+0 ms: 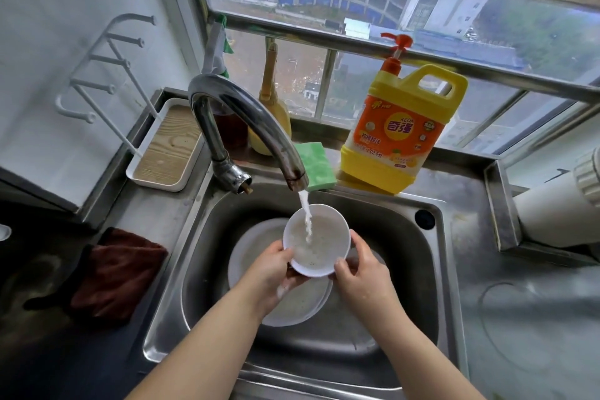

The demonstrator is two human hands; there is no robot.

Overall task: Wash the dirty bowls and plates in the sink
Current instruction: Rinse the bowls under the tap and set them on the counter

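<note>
A small white bowl (324, 237) is held over the steel sink (406, 269), tilted toward me, under the running tap (246, 117). Water falls into it and it holds cloudy water. My left hand (272, 266) grips its left rim, thumb on the inside edge. My right hand (360, 269) grips the lower right rim. Beneath the bowl, white plates (302, 302) lie stacked in the sink basin, wet and speckled with residue, partly hidden by my hands.
A yellow dish-soap jug (399, 136) and green sponge (318, 166) stand on the ledge behind the sink. A white tray (162, 149) with rack sits at left, a dark red cloth (120, 273) on the left counter, a white appliance (558, 211) at right.
</note>
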